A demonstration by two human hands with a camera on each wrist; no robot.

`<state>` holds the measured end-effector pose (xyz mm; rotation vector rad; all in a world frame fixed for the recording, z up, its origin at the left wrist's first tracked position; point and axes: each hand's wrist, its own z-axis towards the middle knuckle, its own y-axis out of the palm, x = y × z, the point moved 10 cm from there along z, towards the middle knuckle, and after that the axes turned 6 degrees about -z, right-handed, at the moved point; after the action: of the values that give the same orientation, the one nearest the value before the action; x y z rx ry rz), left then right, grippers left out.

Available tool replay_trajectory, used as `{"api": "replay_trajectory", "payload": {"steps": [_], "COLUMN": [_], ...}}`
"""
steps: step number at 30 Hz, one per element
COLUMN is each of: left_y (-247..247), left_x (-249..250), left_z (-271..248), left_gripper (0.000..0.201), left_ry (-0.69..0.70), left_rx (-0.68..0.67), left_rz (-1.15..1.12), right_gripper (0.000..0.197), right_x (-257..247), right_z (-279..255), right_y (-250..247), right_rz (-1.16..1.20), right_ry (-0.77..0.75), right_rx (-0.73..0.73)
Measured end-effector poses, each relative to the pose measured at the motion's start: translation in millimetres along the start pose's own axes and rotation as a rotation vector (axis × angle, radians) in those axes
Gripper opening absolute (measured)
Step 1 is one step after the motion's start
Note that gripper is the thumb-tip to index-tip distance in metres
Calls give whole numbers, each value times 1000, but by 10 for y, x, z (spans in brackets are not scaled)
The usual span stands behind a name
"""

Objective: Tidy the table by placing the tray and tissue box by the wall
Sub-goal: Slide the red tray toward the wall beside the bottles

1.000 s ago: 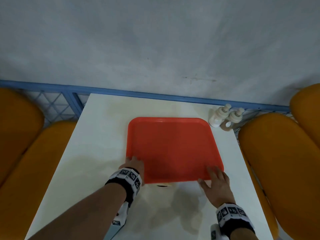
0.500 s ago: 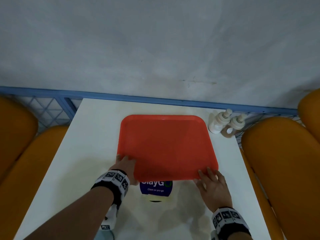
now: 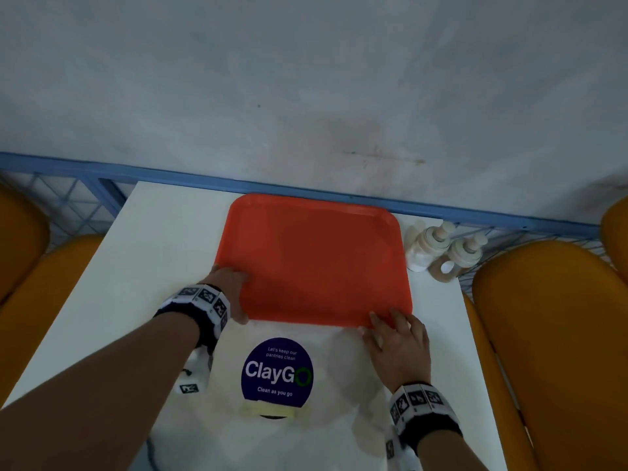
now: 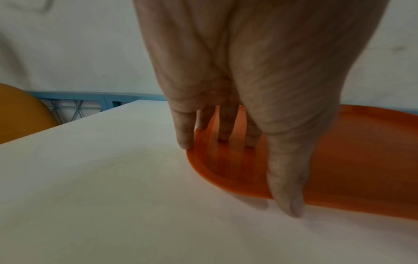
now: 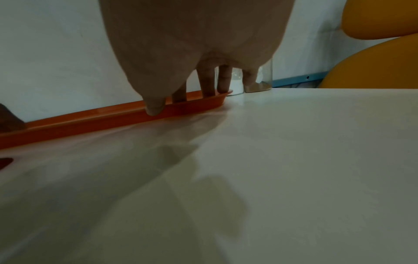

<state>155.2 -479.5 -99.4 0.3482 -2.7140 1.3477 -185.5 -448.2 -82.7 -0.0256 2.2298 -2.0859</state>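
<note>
An orange tray lies flat on the white table, its far edge close to the blue rail under the wall. My left hand is at the tray's near left corner; in the left wrist view its straight fingers press on the tray and the thumb touches the near rim. My right hand is at the near right corner, fingers laid over the rim and thumb against its outer edge. No tissue box is in view.
Two pump bottles stand just right of the tray by the rail. A round blue ClayGo sticker lies on the table between my wrists. Orange chairs flank the table. A blue rail runs below the wall.
The tray has slid away from me toward the wall, with both hands following at its near corners. The blue sticker it covered now shows in full.
</note>
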Motion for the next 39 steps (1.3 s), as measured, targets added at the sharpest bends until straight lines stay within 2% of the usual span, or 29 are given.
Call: {"api": "replay_trajectory", "payload": {"steps": [4, 8, 15, 25, 30, 35, 39], "left_y": [-111, -96, -33, -3, -62, -84, -60], "left_x": [-40, -102, -115, -117, -107, -143, -149], "left_z": [-11, -76, -232, -326, -293, -261, -260], "left_gripper": [89, 83, 81, 82, 79, 89, 88], "left_ry": [18, 7, -25, -66, -35, -25, -18], "left_rx": [24, 52, 9, 3, 15, 25, 21], "left_rz": [-3, -41, -10, -48, -54, -93, -98], "right_gripper": [58, 68, 62, 69, 66, 66, 63], "right_x": [-68, -78, -72, -72, -70, -65, -61], "right_z": [152, 209, 38, -60, 20, 29, 30], "right_y": [-13, 170, 194, 189, 185, 172, 168], "right_rz": [80, 106, 40, 2, -13, -19, -20], "right_ry": [-71, -118, -141, -159, -154, -145, -139], "right_rx": [13, -93, -105, -166, -215, -253, -265]}}
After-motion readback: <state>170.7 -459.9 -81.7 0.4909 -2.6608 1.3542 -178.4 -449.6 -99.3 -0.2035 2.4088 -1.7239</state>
